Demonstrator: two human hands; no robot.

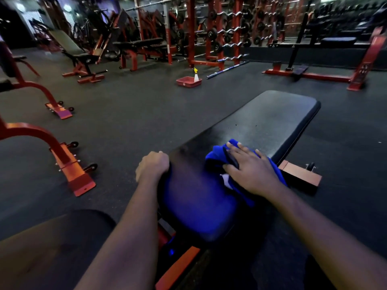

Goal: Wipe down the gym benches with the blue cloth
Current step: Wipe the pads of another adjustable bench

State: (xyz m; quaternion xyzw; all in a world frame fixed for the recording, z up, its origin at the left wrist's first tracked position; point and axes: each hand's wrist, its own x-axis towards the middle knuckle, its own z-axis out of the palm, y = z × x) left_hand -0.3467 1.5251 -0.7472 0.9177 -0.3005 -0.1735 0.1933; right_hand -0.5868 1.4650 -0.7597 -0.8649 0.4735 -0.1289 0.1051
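Observation:
A flat black padded bench [263, 122] runs from the near centre away to the upper right. The blue cloth [217, 158] lies bunched on its right side, near the middle of the pad. My right hand [251, 170] presses flat on the cloth with fingers spread and fairly straight. My left hand [151, 166] grips the bench's left edge, fingers curled over the pad's rim. The near part of the pad shows a blue sheen.
A red tray [188, 81] with a spray bottle [196, 75] stands on the dark rubber floor beyond the bench. Red-framed machine feet [73, 170] lie at left, an incline bench [77, 53] and barbell racks [222, 32] behind. The bench's own foot [301, 176] juts out right.

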